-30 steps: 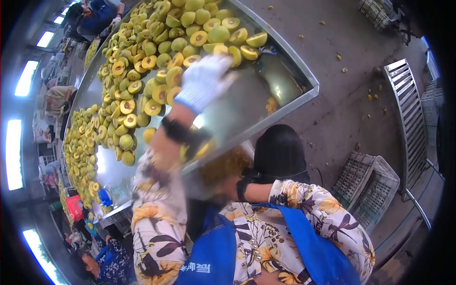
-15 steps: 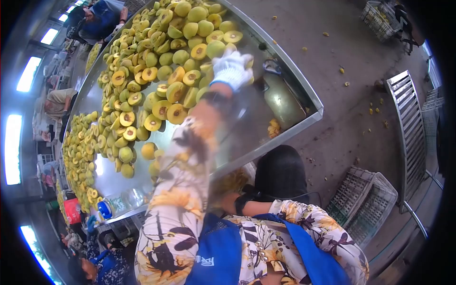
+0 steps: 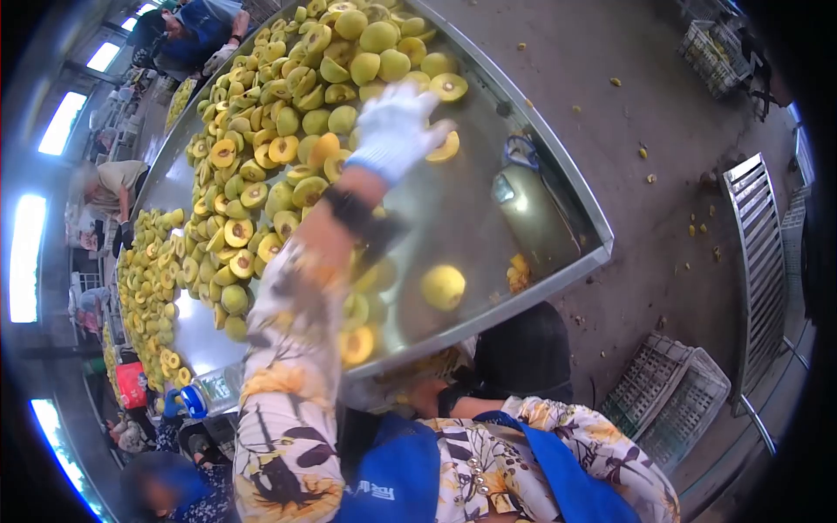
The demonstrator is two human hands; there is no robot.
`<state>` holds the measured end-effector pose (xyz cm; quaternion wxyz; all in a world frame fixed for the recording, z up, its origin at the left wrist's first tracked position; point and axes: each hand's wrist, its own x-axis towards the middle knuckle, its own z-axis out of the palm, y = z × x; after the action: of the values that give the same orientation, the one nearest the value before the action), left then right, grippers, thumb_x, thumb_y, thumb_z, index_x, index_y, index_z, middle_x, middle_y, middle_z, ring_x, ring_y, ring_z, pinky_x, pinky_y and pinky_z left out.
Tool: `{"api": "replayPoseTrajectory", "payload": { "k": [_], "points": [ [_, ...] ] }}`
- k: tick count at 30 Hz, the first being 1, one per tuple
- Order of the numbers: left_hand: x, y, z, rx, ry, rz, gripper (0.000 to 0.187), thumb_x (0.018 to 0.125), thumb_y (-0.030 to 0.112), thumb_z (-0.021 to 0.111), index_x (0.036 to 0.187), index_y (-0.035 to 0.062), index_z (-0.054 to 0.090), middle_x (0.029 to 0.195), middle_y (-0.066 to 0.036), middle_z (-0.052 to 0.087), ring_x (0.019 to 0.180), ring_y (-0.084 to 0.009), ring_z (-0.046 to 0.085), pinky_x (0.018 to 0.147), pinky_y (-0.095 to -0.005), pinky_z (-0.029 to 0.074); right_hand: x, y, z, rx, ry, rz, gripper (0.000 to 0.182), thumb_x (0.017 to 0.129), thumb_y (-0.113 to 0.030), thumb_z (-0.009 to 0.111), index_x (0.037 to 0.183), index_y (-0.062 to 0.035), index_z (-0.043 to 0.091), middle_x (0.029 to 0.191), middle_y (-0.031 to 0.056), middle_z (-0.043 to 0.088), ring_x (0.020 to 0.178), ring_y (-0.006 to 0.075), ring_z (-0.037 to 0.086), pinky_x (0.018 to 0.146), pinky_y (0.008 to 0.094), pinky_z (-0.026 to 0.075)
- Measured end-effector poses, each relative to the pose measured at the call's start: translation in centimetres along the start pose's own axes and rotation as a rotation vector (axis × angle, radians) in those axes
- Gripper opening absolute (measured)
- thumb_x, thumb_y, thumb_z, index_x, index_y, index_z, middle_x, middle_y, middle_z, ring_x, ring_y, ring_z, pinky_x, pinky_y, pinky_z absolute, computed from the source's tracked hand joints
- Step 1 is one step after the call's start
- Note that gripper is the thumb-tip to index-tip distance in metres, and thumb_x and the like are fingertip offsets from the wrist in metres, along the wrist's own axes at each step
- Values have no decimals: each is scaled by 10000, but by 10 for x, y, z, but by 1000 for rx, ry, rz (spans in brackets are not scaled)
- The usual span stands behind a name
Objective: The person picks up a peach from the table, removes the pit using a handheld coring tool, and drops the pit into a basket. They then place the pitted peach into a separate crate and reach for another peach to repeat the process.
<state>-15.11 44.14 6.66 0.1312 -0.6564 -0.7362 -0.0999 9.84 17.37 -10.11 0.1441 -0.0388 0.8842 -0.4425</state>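
My left hand [image 3: 394,126], in a white knit glove, is over the right side of the peach pile with fingers spread and blurred by motion. Close to its thumb lies a cut peach half [image 3: 444,146]. Halved green-yellow peaches [image 3: 296,83], many with brown pit hollows showing, cover much of the metal table [image 3: 410,318]. One loose peach piece [image 3: 443,288] rests near the front edge, and another cut half [image 3: 357,345] lies beneath my left forearm. My right hand [image 3: 425,397] is low, below the table edge at my lap; its fingers are hidden.
A metal container [image 3: 532,209] with a blue-grey handle lies in the table's right corner. A clear bottle with a blue cap [image 3: 193,401] is at the left edge. Plastic crates [image 3: 667,392] and a slatted metal rack [image 3: 755,261] are at right. Co-workers [image 3: 196,39] stand along the far side.
My left hand has moved left, away from the table's right part. A loose peach piece now shows near the front edge. The view has shifted slightly.
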Motion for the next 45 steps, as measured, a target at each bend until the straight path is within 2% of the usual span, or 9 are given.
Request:
{"api": "replayPoseTrajectory", "payload": {
  "k": [2, 7, 18, 22, 28, 35, 40, 42, 45],
  "points": [
    [49, 3, 23, 170, -87, -11, 528, 685, 514, 630, 1123, 232, 547, 1263, -101, 405, 1182, -318, 346, 868, -572, 324, 0, 1, -5, 27, -8, 11, 232, 760, -186, 508, 850, -20, 641, 833, 185, 635, 806, 319, 632, 695, 409, 503],
    [115, -11, 46, 293, -425, -195, 654, 677, 634, 577, 1225, 286, 494, 1344, -125, 346, 1260, -367, 276, 975, -609, 226, 6, 9, -21, 68, 0, 38, 235, 763, -188, 502, 855, -21, 640, 840, 185, 635, 813, 317, 632, 699, 411, 504],
    [95, -41, 67, 208, -546, -190, 522, 719, 550, 525, 1157, 266, 547, 1218, -94, 495, 1197, -323, 375, 963, -657, 180, -19, 3, -50, 140, -21, 98, 243, 770, -190, 489, 866, -24, 638, 855, 185, 636, 829, 313, 632, 707, 415, 507],
    [25, -32, 42, 313, -548, -40, 408, 774, 508, 513, 1077, 245, 589, 1093, -39, 552, 1147, -242, 389, 835, -556, 330, -23, -2, -48, 130, -31, 106, 245, 773, -191, 485, 870, -25, 637, 861, 185, 636, 835, 311, 632, 709, 417, 508],
    [-106, -22, 0, 184, -395, 65, 376, 694, 426, 611, 993, 203, 570, 1029, -39, 515, 1099, -222, 421, 757, -541, 365, -1, -7, -29, 48, -27, 146, 250, 777, -193, 478, 876, -26, 635, 870, 185, 636, 843, 309, 632, 714, 420, 510],
    [-166, -21, -48, 76, -797, -72, 410, 717, 398, 611, 1049, 161, 566, 1062, -81, 543, 983, -254, 538, 810, -425, 431, -2, -16, -35, 37, -119, 13, 287, 833, -191, 416, 970, -40, 619, 943, 186, 635, 898, 330, 617, 753, 424, 499],
    [-67, 13, -40, -67, -312, -45, 481, 745, 450, 576, 1120, 148, 556, 1121, -117, 530, 1043, -284, 517, 871, -388, 434, -3, -18, -35, -60, -93, -12, 283, 848, -201, 397, 985, -72, 609, 937, 153, 643, 881, 329, 618, 743, 438, 490],
    [-22, 31, -14, -41, -85, 39, 460, 723, 404, 598, 1122, 185, 529, 1178, -115, 468, 1080, -310, 481, 819, -422, 452, 23, 16, 35, -15, -76, -8, 273, 845, -211, 404, 967, -85, 614, 926, 140, 646, 857, 320, 625, 727, 451, 488],
    [19, 48, 49, -21, -210, 18, 488, 725, 384, 609, 1165, 209, 490, 1212, -127, 435, 1095, -317, 471, 836, -424, 449, 31, 27, 25, -82, -80, -33, 260, 830, -214, 421, 948, -85, 613, 913, 139, 645, 845, 323, 623, 717, 453, 488]
  ]
}}
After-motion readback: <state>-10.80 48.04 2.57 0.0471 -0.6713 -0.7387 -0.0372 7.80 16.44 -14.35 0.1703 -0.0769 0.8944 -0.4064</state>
